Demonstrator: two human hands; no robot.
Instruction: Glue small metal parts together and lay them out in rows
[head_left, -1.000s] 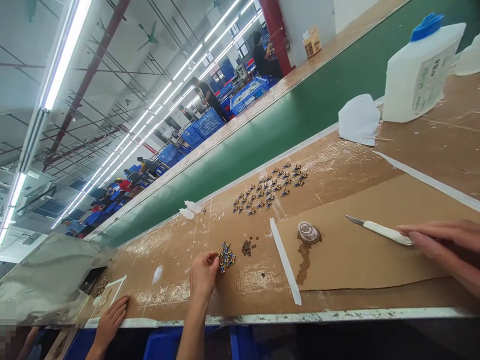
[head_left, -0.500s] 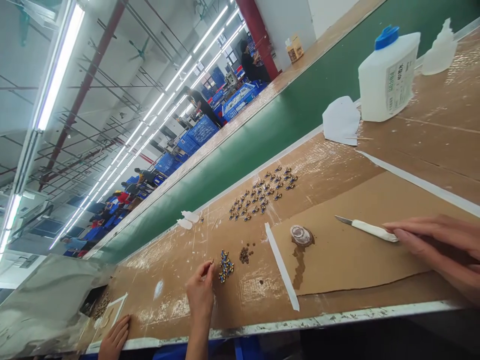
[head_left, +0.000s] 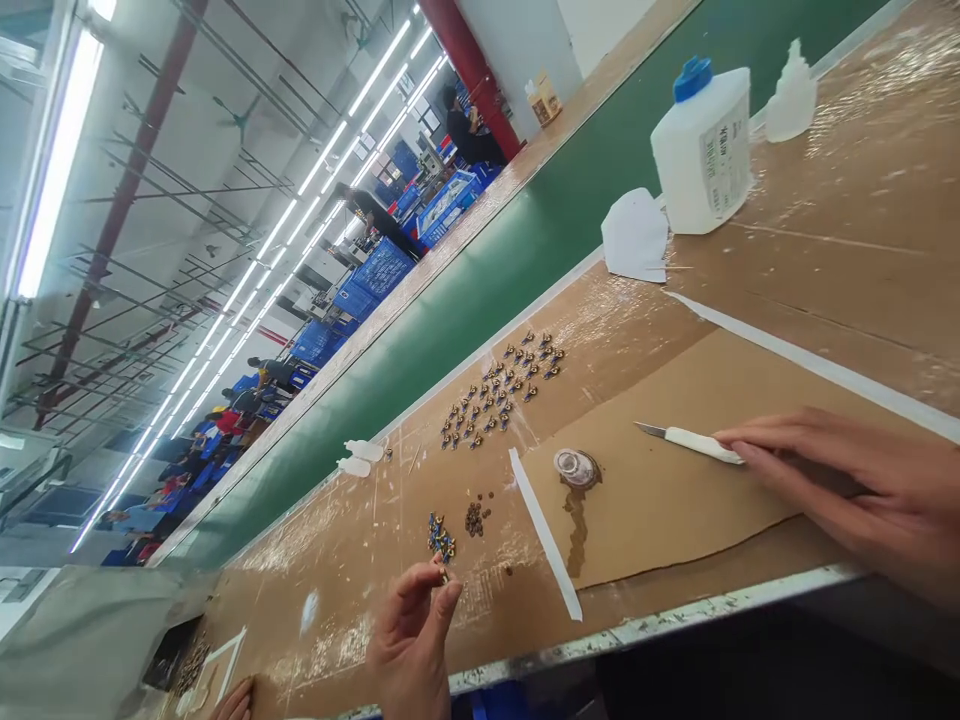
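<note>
Blue-and-gold pieces [head_left: 501, 388] spread near the far edge of the workbench [head_left: 832, 250] looked finished from my end; a heap [head_left: 441, 536] nearer its front edge seemed left to do. My left hand [head_left: 409, 635], at that heap's near side, pinched a tiny part [head_left: 445, 576] (too small to identify); my right hand [head_left: 847, 482] held the white-handled knife [head_left: 694, 441].

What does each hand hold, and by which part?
Right hand: a craft knife, by the rear end of its white handle. Left hand: a tiny piece pinched in the fingertips; held part unclear.
</note>
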